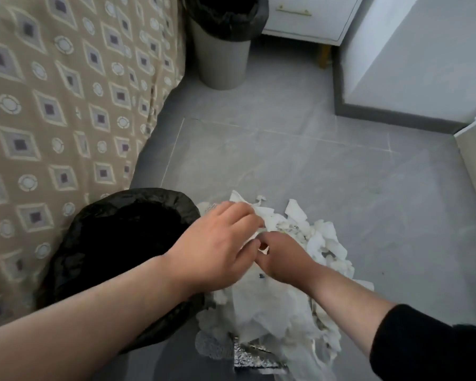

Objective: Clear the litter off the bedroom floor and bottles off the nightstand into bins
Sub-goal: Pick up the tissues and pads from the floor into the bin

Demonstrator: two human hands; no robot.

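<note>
Grey floor tiles [300, 160] fill the head view, with a bed [66, 105] under a diamond-patterned cover on the left. Litter [313, 237], a heap of torn white paper, lies on the floor just right of a near bin [116, 243] lined with a black bag. Both hands reach into the heap: the left hand [217, 243] crosses over the bin's rim, fingers curled around paper; the right hand [283, 257], lower and touching the left, also pinches paper. A black sleeve [423, 345] covers the right forearm. Crumpled foil [253, 356] lies at the heap's near edge. A far bin [223, 50] stands by the bed, beside a white nightstand [305, 17].
</note>
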